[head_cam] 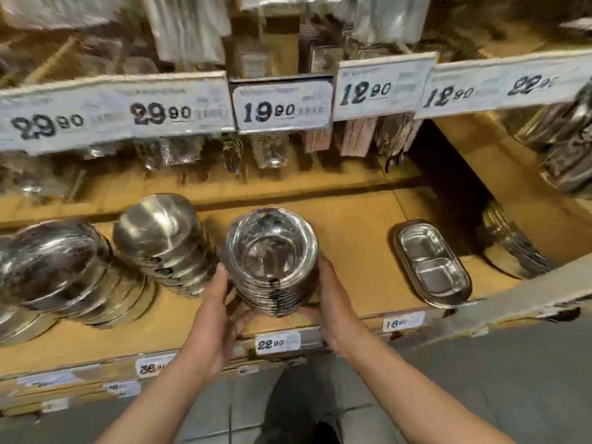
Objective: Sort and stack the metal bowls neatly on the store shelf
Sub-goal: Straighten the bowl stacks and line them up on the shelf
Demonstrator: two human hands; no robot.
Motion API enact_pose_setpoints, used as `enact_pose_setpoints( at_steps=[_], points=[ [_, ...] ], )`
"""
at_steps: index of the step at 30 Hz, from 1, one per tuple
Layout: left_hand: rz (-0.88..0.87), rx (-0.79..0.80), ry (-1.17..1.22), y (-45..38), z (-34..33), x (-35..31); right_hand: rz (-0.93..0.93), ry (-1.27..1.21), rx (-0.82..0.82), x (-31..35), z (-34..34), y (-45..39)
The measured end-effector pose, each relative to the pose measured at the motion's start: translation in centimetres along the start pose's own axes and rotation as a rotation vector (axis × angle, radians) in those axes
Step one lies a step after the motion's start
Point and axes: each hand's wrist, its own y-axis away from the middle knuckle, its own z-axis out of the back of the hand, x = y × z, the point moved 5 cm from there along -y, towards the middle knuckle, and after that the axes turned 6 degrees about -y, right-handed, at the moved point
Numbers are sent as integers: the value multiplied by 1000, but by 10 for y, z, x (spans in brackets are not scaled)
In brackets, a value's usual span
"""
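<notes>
A stack of several shiny metal bowls [272,261] stands upright in the middle of the wooden shelf [352,235], near its front edge. My left hand [214,312] cups the stack's left side and base, fingers curled under it. On the right side, my right hand [333,302] grips the stack the same way. Left of it leans a tilted stack of upturned bowls [160,238]. Further left lies a slanted pile of wider metal plates [61,274].
A divided oval metal tray [432,264] sits to the right on the shelf, with more steel ware [512,248] at the far right. Price tags [278,342] line the shelf's front edge. Packaged utensils [272,152] hang behind under a price strip [282,104].
</notes>
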Motion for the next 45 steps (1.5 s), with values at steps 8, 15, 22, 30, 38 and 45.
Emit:
enact_pose_setpoints(
  at_steps=[8,15,22,30,38,45],
  points=[
    [27,45,-57,-28,-82,5,1,49,-29,57,74,-40],
    [18,92,-93,-44,-118,6,33,107,-36,78,102,-52],
    [32,129,-90,-49,-121,5,77,88,-57,84,109,-52],
    [35,175,-157,-53,-131,9,101,81,-56,90,113,-46],
    [39,193,-125,-55,-133,0,115,95,-45,93,110,-44],
    [21,207,-152,-59,-137,-6,118,104,-49,91,109,-43]
  ],
)
